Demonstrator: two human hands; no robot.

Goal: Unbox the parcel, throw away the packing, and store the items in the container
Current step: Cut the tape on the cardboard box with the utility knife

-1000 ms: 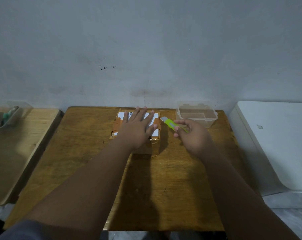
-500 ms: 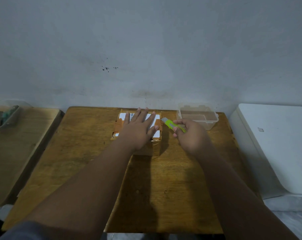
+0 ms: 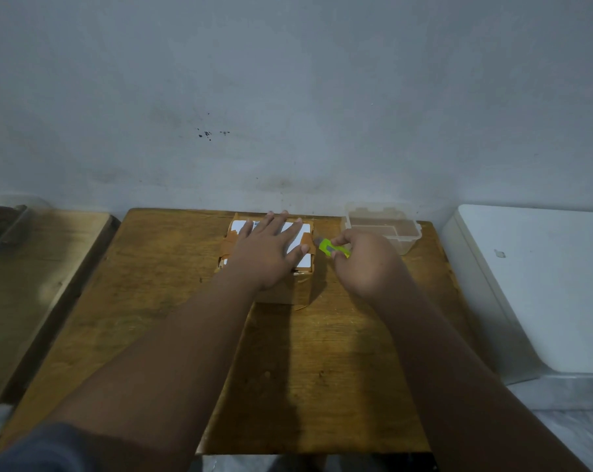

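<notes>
Table (image 3: 172, 301): left hand (image 3: 264, 255) pins parcel (image 3: 283, 294); right hand (image 3: 366, 264), cutter (image 3: 328, 247).

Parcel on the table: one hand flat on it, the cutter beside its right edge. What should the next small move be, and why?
Probably draw the green cutter along the brown tape at the right edge of the parcel. The parcel is taped shut, the left hand presses flat on top, and the right hand grips the cutter with its tip at that edge.
</notes>
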